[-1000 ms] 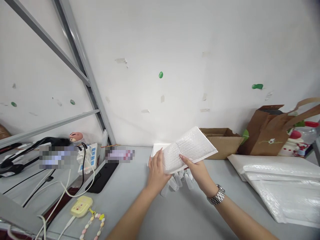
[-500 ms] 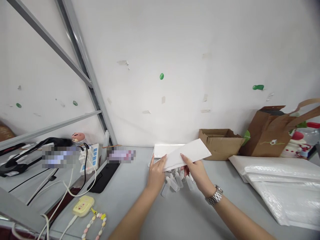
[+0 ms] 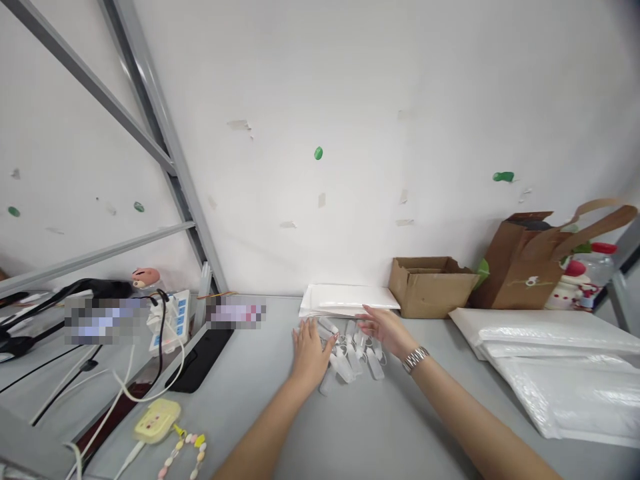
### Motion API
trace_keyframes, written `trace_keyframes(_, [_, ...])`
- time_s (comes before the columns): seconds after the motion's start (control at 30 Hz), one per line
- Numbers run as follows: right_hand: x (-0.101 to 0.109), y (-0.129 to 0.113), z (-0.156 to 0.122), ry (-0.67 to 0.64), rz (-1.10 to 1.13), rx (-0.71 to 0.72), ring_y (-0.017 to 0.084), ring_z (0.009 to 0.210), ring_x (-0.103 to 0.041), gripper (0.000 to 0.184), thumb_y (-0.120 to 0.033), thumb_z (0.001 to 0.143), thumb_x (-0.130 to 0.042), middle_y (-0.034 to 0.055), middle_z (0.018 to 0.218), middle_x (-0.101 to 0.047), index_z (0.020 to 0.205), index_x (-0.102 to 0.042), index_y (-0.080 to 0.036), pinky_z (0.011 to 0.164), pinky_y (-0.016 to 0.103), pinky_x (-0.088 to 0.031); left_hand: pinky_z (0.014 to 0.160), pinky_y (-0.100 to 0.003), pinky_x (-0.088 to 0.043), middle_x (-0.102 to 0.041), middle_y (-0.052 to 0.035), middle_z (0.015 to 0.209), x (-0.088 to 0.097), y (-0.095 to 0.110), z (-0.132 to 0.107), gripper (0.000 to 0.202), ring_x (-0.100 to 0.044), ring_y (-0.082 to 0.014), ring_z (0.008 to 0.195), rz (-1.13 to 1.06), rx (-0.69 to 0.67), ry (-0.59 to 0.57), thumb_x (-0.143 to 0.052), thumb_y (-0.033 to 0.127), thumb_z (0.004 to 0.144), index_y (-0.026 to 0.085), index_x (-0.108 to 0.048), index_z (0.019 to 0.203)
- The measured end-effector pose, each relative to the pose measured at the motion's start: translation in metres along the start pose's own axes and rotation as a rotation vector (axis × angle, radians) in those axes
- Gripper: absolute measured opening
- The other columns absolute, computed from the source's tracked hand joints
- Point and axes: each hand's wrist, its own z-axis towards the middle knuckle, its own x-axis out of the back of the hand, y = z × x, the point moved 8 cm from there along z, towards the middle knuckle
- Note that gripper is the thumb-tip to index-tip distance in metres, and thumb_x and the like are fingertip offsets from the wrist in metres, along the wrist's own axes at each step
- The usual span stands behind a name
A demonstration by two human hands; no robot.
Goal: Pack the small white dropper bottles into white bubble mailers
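Observation:
My left hand (image 3: 309,351) lies flat on the grey table, fingers apart, at the left edge of a cluster of small clear plastic tubes (image 3: 350,347). My right hand (image 3: 385,330), with a metal watch on the wrist, hovers open over the same tubes, fingertips pointing left. Just behind both hands a small stack of white bubble mailers (image 3: 347,299) lies flat against the wall. Neither hand holds anything.
An open cardboard box (image 3: 430,285) and a brown paper bag (image 3: 530,270) stand at the back right. Large white mailers (image 3: 560,363) are piled on the right. A power strip (image 3: 170,319), cables, a black device (image 3: 200,350) and a beaded chain (image 3: 183,455) lie left.
Both hands held a white bubble mailer tilted above the table. They lowered it onto the stack by the wall, let go, and drew back to the tubes.

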Motion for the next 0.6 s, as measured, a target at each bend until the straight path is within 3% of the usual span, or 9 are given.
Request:
trace_keyframes(0.1, [0.035,-0.008,-0.027,0.038,-0.083,0.038,0.013,0.051,-0.062,0.019,-0.025,0.072,-0.068,0.0047,0.072,-0.067,0.085,-0.059,-0.015,0.049,0.022,-0.050,0.107,-0.049,-0.013,-0.029,-0.0198,0.142,-0.007,0.004,-0.002,0.063,-0.016,-0.0290,0.134,-0.047,-0.039,-0.024,-0.033,0.049,0.084,0.008,-0.029,0.132])
trace_keyframes(0.17, [0.073,-0.025,-0.044,0.133,-0.221,0.141,0.012,0.052,-0.061,0.024,-0.031,0.072,-0.066,0.0041,0.074,-0.067,0.089,-0.059,-0.016,0.049,0.021,-0.049,0.107,-0.049,-0.012,-0.028,-0.0192,0.142,-0.010,0.008,-0.004,0.065,-0.014,-0.0288,0.135,-0.082,-0.068,-0.043,-0.032,0.051,0.084,0.009,-0.028,0.133])
trace_keyframes(0.3, [0.168,-0.071,-0.084,0.558,-0.582,0.332,0.013,0.046,-0.059,0.032,-0.047,0.074,-0.059,0.0060,0.066,-0.066,0.075,-0.058,-0.014,0.042,0.022,-0.043,0.108,-0.050,-0.008,-0.029,-0.0183,0.142,-0.015,0.014,-0.006,0.064,-0.012,-0.0289,0.135,-0.117,-0.082,-0.057,-0.031,0.052,0.083,0.010,-0.029,0.132])
trace_keyframes(0.4, [0.224,-0.083,-0.102,0.746,-0.733,0.213,0.016,0.043,-0.058,0.046,-0.057,0.075,-0.051,0.0102,0.060,-0.066,0.064,-0.059,-0.013,0.038,0.024,-0.042,0.108,-0.050,-0.007,-0.027,-0.0199,0.142,-0.017,0.019,-0.007,0.064,-0.012,-0.0291,0.135,-0.121,-0.071,-0.074,-0.031,0.050,0.084,0.008,-0.029,0.132])
trace_keyframes(0.5, [0.259,-0.070,-0.100,0.730,-0.574,0.020,0.016,0.038,-0.056,0.049,-0.059,0.073,-0.053,0.0126,0.056,-0.066,0.064,-0.062,-0.011,0.037,0.025,-0.044,0.107,-0.051,-0.007,-0.026,-0.0199,0.143,-0.014,0.021,-0.009,0.062,-0.013,-0.0296,0.135,-0.108,-0.060,-0.073,-0.031,0.050,0.084,0.009,-0.031,0.131])
trace_keyframes(0.6, [0.272,-0.061,-0.086,0.697,-0.284,0.008,0.013,0.038,-0.054,0.034,-0.046,0.073,-0.061,0.0100,0.054,-0.065,0.064,-0.062,-0.013,0.038,0.023,-0.045,0.106,-0.052,-0.008,-0.026,-0.0188,0.143,-0.009,0.022,-0.010,0.061,-0.013,-0.0293,0.135,-0.096,-0.060,-0.064,-0.031,0.051,0.084,0.012,-0.031,0.131])
